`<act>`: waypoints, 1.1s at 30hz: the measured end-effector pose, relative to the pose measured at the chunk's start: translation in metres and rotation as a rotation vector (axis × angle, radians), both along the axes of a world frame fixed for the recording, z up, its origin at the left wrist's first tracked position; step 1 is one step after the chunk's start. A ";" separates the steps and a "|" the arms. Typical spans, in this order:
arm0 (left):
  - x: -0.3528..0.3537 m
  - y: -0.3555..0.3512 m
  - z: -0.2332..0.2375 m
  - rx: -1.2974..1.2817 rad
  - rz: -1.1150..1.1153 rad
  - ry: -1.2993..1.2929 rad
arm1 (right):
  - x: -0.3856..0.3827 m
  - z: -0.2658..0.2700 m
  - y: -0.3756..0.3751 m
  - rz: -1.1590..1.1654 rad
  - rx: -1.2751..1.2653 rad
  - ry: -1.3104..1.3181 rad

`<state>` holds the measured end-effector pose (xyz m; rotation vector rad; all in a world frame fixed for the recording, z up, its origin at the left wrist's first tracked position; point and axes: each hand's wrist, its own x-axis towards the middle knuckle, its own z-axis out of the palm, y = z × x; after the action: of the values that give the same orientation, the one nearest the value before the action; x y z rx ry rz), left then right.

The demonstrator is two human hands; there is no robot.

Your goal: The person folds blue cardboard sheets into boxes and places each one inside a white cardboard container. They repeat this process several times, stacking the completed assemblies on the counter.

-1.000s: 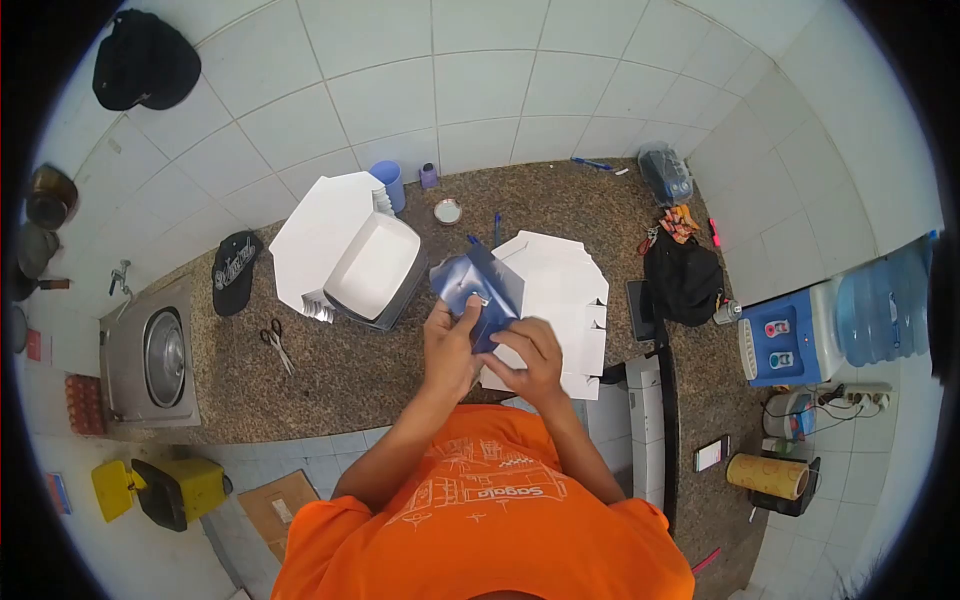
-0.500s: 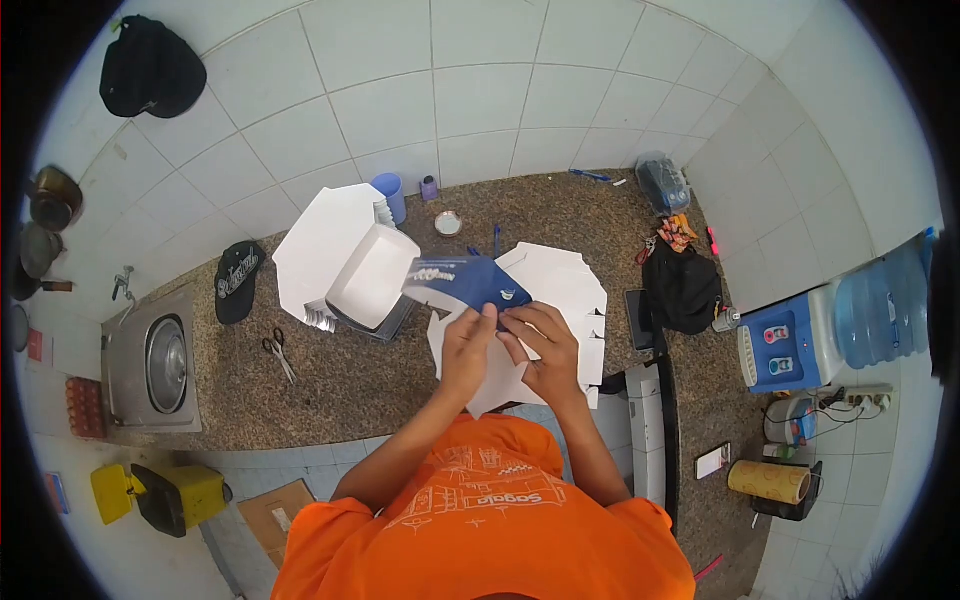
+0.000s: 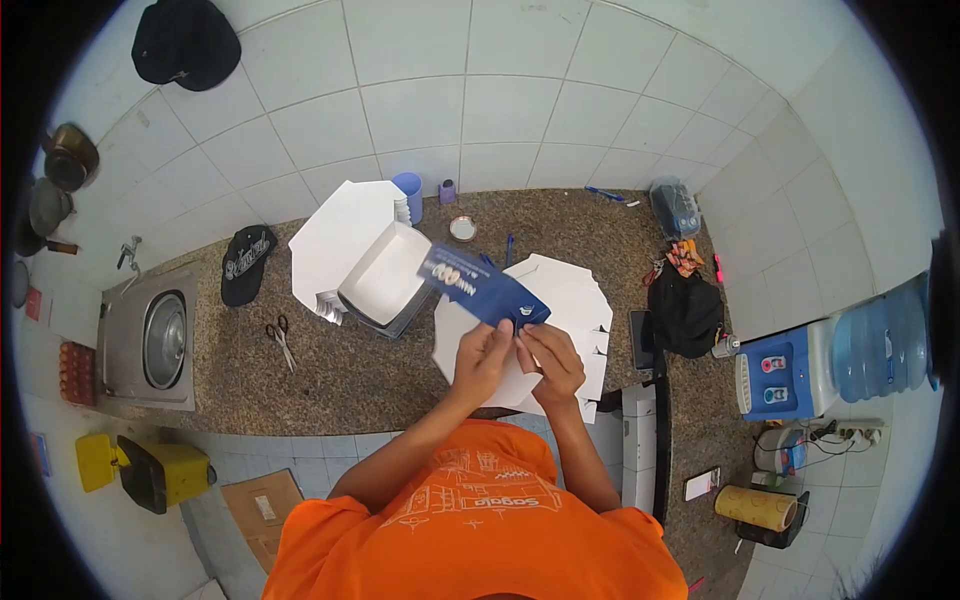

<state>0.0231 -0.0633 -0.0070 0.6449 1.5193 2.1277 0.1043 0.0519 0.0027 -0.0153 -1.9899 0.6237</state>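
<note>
Tabletop (image 3: 350, 385): white sheets (image 3: 575, 305) stacked at near edge. Blue printed card (image 3: 488, 287) held above them; left hand (image 3: 482, 362) and right hand (image 3: 553, 362), both grips pinched closed on its near end. Uneven thumb pressure could crease it; slack pinch could drop it.
</note>
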 end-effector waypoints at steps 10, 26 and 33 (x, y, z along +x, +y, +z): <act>-0.011 -0.023 0.031 0.070 -0.152 -0.054 | -0.005 0.032 0.022 0.243 -0.437 -0.334; -0.033 -0.077 -0.015 0.022 -0.124 -0.297 | -0.011 -0.001 0.048 0.475 -1.464 -0.505; -0.020 -0.097 -0.058 0.378 -0.399 -0.725 | -0.025 -0.021 0.032 0.072 -0.932 -0.685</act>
<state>0.0027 -0.1603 -0.0652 0.2097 0.5578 2.0117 0.0794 0.0841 -0.0185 -0.8153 -2.1316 1.7141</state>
